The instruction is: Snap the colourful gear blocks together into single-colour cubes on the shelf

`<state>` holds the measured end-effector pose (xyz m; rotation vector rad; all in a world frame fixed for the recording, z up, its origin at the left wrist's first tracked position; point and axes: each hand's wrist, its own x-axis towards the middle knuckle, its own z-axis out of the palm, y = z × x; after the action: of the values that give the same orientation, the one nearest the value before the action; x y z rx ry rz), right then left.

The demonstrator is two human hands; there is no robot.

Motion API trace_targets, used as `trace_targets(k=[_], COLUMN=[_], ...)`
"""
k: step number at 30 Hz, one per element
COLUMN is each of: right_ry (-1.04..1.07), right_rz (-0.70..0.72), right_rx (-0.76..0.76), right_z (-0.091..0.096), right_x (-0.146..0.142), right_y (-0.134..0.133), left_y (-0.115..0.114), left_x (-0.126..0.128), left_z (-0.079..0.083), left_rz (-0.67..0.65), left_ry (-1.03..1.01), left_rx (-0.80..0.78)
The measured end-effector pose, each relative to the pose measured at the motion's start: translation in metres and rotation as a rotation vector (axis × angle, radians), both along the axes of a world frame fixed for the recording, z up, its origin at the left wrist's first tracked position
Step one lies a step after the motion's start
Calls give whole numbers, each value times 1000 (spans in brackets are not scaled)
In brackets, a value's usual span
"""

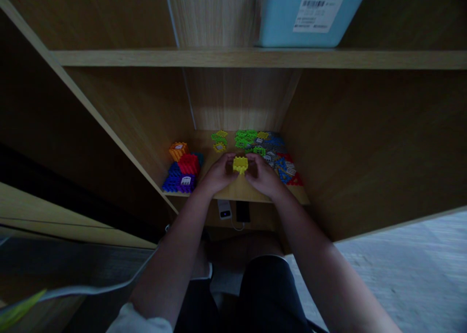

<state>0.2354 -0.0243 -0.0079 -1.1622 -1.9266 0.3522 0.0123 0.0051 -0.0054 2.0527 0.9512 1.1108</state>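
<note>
A yellow block of interlocking plastic tiles (240, 164) is held up over the cabinet shelf (233, 193), between my two hands. My left hand (220, 173) grips its left side and my right hand (260, 176) its right side, fingers bent around the edges. To the left stand built-up blocks: an orange one (178, 151), a red one (189, 164) and a purple one (185, 182) with a white window piece. Beyond my hands lie loose green tiles (245, 138). Blue tiles (281, 170) and red tiles (295, 178) lie to the right of my right hand.
An upper shelf board (226, 58) crosses above my hands and carries a light blue box (280, 21) with a label. Wooden side walls (350, 148) enclose the shelf. Below it lie a white device (224, 210) with a cable and a dark flat object (242, 212).
</note>
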Motion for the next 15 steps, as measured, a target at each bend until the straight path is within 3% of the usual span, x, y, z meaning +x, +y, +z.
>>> trace_targets(k=[15], right_ry=[14], right_rz=[9], right_rx=[3], right_z=[-2], right_x=[-1], right_y=[1], left_y=[-5], left_x=[1], left_z=[8], left_rz=[18], left_ry=[49], left_rx=[-21])
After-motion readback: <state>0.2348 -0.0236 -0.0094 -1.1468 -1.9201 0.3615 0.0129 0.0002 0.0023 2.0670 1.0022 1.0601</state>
